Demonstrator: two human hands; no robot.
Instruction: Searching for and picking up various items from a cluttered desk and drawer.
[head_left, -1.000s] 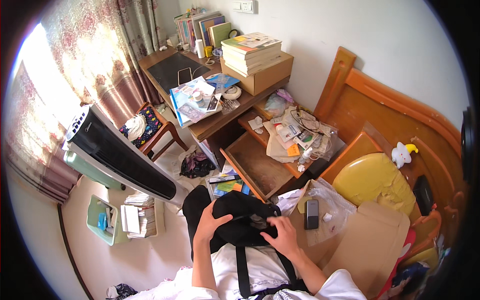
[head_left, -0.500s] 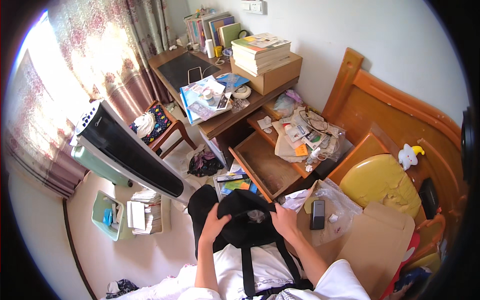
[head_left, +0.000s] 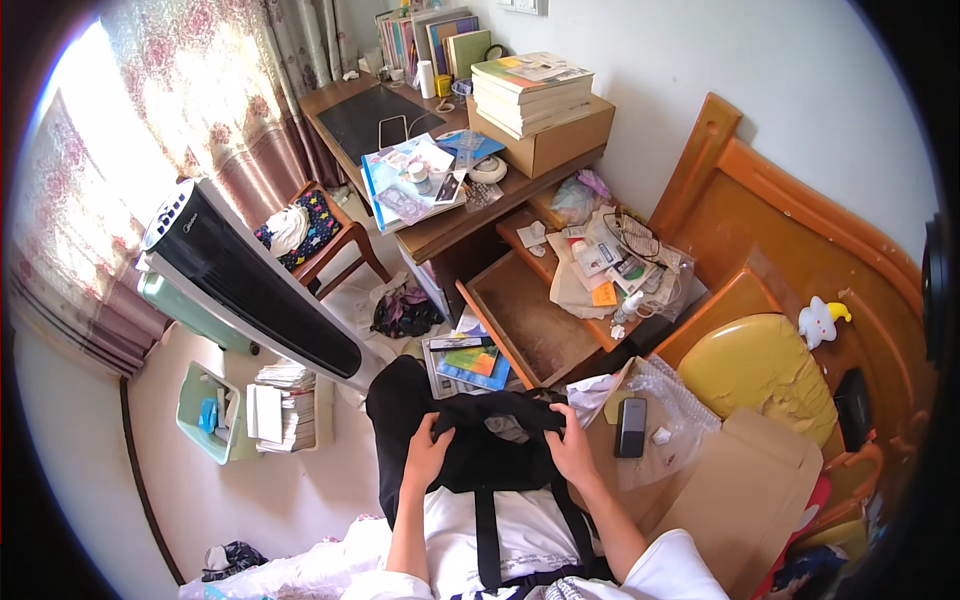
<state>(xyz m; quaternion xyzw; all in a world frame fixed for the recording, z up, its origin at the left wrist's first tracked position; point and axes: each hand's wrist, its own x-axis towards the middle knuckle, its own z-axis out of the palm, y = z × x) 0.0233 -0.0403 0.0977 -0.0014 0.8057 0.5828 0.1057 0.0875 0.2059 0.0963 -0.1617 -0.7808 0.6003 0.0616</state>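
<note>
A black cloth bag (head_left: 490, 455) rests on my lap, its mouth held apart and two straps trailing toward my waist. My left hand (head_left: 427, 452) grips the left side of its rim, fingers closed on the fabric. On the opposite side my right hand (head_left: 570, 448) pinches the rim between thumb and fingers. Through the opening something pale and crumpled (head_left: 506, 428) shows inside, too unclear to name. Beyond the bag, an open wooden drawer (head_left: 535, 320) stands pulled out of the desk.
Papers and small items (head_left: 615, 265) cover another drawer. A dark phone (head_left: 630, 427) lies on cardboard (head_left: 730, 490) to the right. A tower fan (head_left: 260, 285) stands left, near a green bin (head_left: 240, 425) and stacked papers (head_left: 283, 405). Books (head_left: 530, 90) top a box on the desk.
The bag's mouth has tipped, its far rim now lower and flatter, and more of the pale contents show. Both hands have shifted slightly and still hold the rim. The view has moved a little.
</note>
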